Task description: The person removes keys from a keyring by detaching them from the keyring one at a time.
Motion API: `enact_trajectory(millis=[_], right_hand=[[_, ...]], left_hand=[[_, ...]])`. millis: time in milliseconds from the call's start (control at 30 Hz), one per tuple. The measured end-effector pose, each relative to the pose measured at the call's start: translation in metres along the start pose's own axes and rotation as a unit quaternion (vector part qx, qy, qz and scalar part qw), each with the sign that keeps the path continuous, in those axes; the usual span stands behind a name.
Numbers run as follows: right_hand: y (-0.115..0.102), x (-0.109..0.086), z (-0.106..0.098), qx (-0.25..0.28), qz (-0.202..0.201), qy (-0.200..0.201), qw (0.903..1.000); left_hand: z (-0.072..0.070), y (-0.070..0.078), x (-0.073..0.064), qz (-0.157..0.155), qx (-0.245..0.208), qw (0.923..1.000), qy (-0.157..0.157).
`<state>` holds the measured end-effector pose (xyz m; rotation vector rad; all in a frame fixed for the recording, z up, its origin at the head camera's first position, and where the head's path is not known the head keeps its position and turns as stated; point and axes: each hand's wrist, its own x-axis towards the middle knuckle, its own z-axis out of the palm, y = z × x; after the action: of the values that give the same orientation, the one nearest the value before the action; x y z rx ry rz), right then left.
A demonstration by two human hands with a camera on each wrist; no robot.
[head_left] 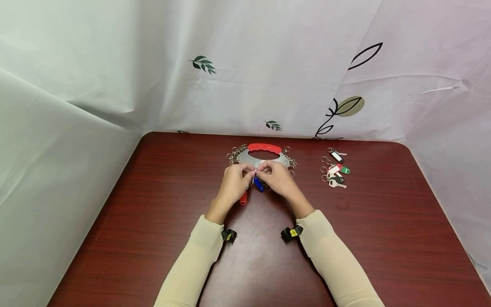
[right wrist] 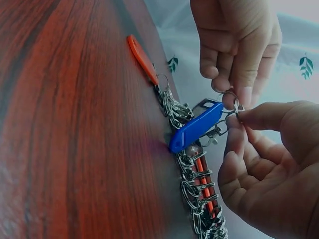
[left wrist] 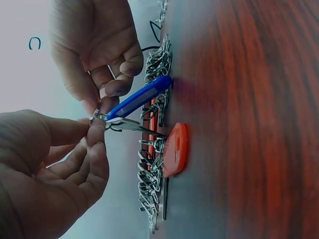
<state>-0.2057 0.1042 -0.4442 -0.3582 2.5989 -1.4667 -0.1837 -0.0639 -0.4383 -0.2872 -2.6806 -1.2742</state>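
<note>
In the head view both hands meet over a metal key holder plate (head_left: pixel 247 158) with a red handle (head_left: pixel 264 148). My left hand (head_left: pixel 235 181) and right hand (head_left: pixel 278 177) pinch a small metal key ring (right wrist: pixel 235 102) between thumbs and fingertips. From that ring hang a blue key tag (right wrist: pixel 197 128) and, in the left wrist view, a key (left wrist: pixel 124 122). Many small metal clips (left wrist: pixel 158 64) line the plate's edge. An orange-red key tag (left wrist: pixel 175 149) hangs nearer my left hand. The fingertips partly hide the ring.
To the right on the brown table (head_left: pixel 383 221) lie several keys with tags: a black tag (head_left: pixel 336 157), a green tag (head_left: pixel 345 170), a red tag (head_left: pixel 335 169) and a bare-looking key (head_left: pixel 336 183). White curtains (head_left: pixel 245 68) hang around the table's back and sides.
</note>
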Motion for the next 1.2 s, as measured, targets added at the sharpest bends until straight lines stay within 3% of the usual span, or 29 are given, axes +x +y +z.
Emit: enact_trajectory(millis=[333, 467, 700, 1200], right_hand=[[0.0028, 0.0004, 0.0009, 0.002, -0.001, 0.035, 0.9994], [0.0029, 0.0015, 0.0012, 0.033, 0.014, 0.030, 0.9989], [0.0023, 0.0030, 0.0007, 0.112, 0.041, 0.022, 0.9926], [0.0031, 0.0045, 0.0055, 0.170, 0.046, -0.010, 0.9844]], left_hand=[[-0.0013, -0.0007, 0.0006, -0.062, -0.032, 0.9972, -0.028], [-0.0017, -0.0007, 0.0010, -0.072, -0.042, 0.9959, -0.035], [-0.0016, -0.0025, 0.0017, -0.082, -0.104, 0.9907, -0.034], [0.0004, -0.0011, 0.0002, -0.073, -0.052, 0.9959, -0.005]])
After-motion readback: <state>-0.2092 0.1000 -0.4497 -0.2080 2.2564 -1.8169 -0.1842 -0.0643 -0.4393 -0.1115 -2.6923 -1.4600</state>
